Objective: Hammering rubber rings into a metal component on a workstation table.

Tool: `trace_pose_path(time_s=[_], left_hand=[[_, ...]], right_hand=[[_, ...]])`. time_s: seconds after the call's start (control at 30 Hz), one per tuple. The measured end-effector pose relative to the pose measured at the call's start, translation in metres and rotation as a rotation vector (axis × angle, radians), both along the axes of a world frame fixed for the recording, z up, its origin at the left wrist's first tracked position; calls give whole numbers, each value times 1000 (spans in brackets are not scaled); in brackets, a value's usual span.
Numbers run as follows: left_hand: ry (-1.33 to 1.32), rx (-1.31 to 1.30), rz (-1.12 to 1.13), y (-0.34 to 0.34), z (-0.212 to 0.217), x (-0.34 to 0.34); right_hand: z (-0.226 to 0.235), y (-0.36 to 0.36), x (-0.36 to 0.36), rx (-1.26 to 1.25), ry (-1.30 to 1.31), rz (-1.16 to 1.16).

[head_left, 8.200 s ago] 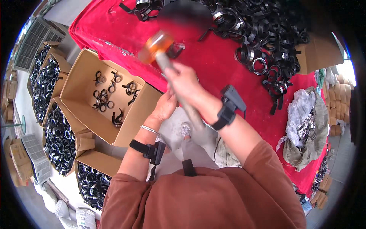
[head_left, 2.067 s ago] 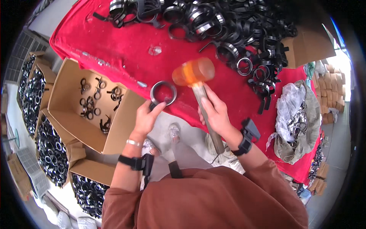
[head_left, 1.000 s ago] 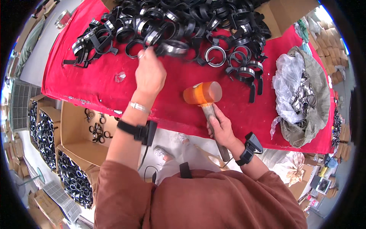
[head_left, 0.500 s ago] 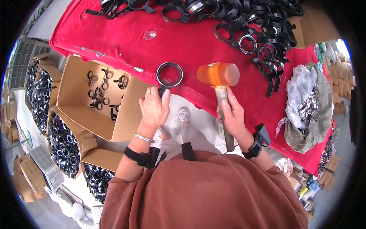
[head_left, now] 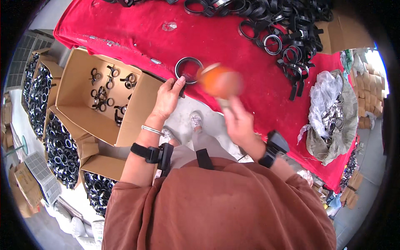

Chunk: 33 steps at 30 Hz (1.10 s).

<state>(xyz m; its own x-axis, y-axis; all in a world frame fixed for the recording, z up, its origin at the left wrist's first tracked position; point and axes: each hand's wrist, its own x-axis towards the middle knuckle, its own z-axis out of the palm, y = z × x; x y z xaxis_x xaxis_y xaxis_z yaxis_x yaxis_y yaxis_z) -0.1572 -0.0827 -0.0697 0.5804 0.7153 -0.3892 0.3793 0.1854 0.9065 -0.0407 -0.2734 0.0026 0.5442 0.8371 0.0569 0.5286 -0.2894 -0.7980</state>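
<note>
My left hand [head_left: 168,98] is closed on the tab of a black ring clamp [head_left: 176,68] with a silvery inner rim. The clamp lies at the near edge of the red cloth-covered table [head_left: 166,46], thumb against its lower side. A mallet [head_left: 221,81] with an orange head is gripped in my right hand [head_left: 240,124]. Motion blurs the mallet head and this hand. The head is right beside the clamp's right rim; whether they touch I cannot tell. Most of the handle is hidden by the hand.
Many black ring clamps [head_left: 273,44] are heaped at the table's far right. A bag [head_left: 349,121] of metal rings lies on the right side. Below the table's left edge, an open carton [head_left: 79,118] holds several clamps; fuller cartons [head_left: 62,154] stand beyond it.
The mallet has swung left toward the clamp, with my right hand moving left and blurring. My left hand still holds the clamp. The whole view has shifted slightly.
</note>
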Motion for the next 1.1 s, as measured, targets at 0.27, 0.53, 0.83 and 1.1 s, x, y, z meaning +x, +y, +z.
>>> trace_pose_path(time_s=[0.27,0.53,0.83,1.1], left_hand=[[57,-19,-3,-2,-9,-6],[-73,-69,58,-10,-6,-1],[-112,-67,94,-7,10,-1],[-163,-139,131,-11,2,-2]], right_hand=[[57,40,-2,192,170,34],[21,99,10,-73,-18,259],[25,85,35,217,-203,118],[31,79,44,-174,-87,86]])
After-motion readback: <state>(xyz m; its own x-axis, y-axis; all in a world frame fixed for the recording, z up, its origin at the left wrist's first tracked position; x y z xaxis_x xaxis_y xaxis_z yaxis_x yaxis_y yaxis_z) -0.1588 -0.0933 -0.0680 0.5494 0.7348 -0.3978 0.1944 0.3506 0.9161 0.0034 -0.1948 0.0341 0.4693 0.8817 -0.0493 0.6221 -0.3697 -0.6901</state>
